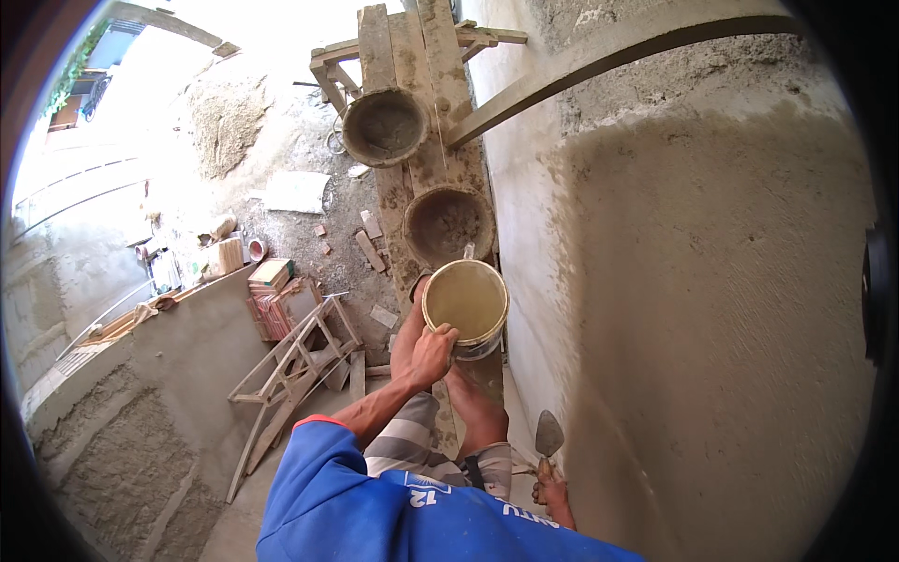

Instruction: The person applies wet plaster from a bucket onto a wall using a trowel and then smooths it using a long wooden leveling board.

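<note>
My left hand (435, 354) grips the near rim of a pale round bucket (504, 314) that holds murky, yellowish liquid. The bucket is above the planks, in front of my legs. Low at the right, by the wall, my right hand (551, 492) is closed around the handle of a trowel (550, 434), its grey blade pointing away from me. Just beyond the bucket sits a dark mortar basin (409, 225) with some wet grey mix in the bottom. Farther along the planks stands a second basin (348, 131), coated inside with mortar.
Narrow wooden planks (403, 56) form a raised walkway under my feet. The right wall (712, 281) carries damp plaster, and a wooden beam (599, 70) slants against it. Down left are a wooden frame (304, 351), stacked tiles (281, 309), rubble and a low wall (150, 403).
</note>
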A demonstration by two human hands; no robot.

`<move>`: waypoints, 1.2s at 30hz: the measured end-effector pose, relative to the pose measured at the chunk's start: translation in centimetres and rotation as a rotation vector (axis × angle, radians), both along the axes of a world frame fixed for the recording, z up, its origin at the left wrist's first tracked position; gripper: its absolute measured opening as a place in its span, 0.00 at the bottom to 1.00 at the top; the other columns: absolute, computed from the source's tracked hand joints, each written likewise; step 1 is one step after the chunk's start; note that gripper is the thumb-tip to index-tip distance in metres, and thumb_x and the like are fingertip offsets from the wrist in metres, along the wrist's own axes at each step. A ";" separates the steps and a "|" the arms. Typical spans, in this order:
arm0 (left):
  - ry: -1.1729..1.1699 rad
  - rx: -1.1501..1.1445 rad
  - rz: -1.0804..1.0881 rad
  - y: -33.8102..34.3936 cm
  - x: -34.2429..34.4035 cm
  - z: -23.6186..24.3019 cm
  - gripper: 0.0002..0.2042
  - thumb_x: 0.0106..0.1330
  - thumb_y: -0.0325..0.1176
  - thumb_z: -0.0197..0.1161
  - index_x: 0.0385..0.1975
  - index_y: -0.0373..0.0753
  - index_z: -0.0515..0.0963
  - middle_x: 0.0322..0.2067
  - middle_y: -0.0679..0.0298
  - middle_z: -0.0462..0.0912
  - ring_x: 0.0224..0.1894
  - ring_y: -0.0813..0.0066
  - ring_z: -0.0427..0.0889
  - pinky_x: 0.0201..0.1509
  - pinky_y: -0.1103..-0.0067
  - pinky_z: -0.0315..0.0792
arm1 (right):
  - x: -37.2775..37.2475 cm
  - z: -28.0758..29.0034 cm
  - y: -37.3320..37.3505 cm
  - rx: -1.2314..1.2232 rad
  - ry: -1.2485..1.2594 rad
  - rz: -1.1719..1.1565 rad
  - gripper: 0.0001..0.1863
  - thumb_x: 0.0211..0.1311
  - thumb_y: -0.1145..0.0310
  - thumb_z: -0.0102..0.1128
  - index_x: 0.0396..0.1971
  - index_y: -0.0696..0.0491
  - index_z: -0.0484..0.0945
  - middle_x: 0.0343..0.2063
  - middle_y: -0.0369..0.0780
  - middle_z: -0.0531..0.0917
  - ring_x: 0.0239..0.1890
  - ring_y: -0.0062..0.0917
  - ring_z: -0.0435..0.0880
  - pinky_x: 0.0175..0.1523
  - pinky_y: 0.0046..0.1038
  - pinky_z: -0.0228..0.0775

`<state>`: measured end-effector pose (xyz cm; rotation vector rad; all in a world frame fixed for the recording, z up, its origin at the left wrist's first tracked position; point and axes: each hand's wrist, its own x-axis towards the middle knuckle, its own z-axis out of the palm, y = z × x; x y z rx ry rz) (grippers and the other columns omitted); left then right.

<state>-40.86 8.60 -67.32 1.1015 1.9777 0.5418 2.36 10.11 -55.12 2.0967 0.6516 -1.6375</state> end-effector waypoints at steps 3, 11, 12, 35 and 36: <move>0.020 0.021 0.006 0.5 0.2 -0.9 0.08 0.48 0.25 0.58 0.29 0.37 0.71 0.31 0.55 0.74 0.40 0.54 0.74 0.42 0.67 0.67 | 0.7 0.4 -0.8 -0.009 -0.010 -0.025 0.21 0.59 0.65 0.55 0.53 0.47 0.67 0.16 0.37 0.73 0.14 0.23 0.73 0.16 0.27 0.65; 0.045 -0.003 0.053 0.4 -0.1 -1.9 0.09 0.47 0.25 0.59 0.30 0.37 0.71 0.32 0.55 0.74 0.38 0.54 0.74 0.42 0.69 0.67 | 1.6 0.9 -1.4 -0.016 -0.017 -0.044 0.21 0.59 0.65 0.55 0.53 0.47 0.66 0.15 0.37 0.72 0.12 0.23 0.72 0.14 0.27 0.64; 0.034 0.001 0.057 0.1 -0.1 -2.2 0.10 0.47 0.26 0.59 0.30 0.37 0.71 0.32 0.55 0.73 0.38 0.55 0.74 0.42 0.69 0.67 | 1.6 0.9 -1.3 -0.016 -0.015 -0.043 0.21 0.59 0.66 0.55 0.53 0.47 0.66 0.15 0.37 0.72 0.12 0.23 0.72 0.14 0.27 0.64; -0.037 -0.042 0.161 -0.4 1.0 -1.0 0.09 0.54 0.35 0.61 0.27 0.36 0.72 0.29 0.51 0.75 0.34 0.49 0.75 0.36 0.62 0.67 | -0.2 0.7 0.1 -0.140 0.067 -0.214 0.17 0.55 0.48 0.49 0.41 0.40 0.70 0.12 0.31 0.66 0.12 0.19 0.66 0.17 0.23 0.59; -0.044 -0.052 0.151 -0.5 1.0 -1.0 0.07 0.53 0.31 0.59 0.28 0.36 0.71 0.30 0.52 0.74 0.35 0.49 0.74 0.37 0.62 0.68 | -1.2 1.3 0.4 -0.063 0.013 -0.139 0.24 0.57 0.67 0.57 0.55 0.48 0.66 0.16 0.36 0.74 0.18 0.25 0.76 0.24 0.27 0.72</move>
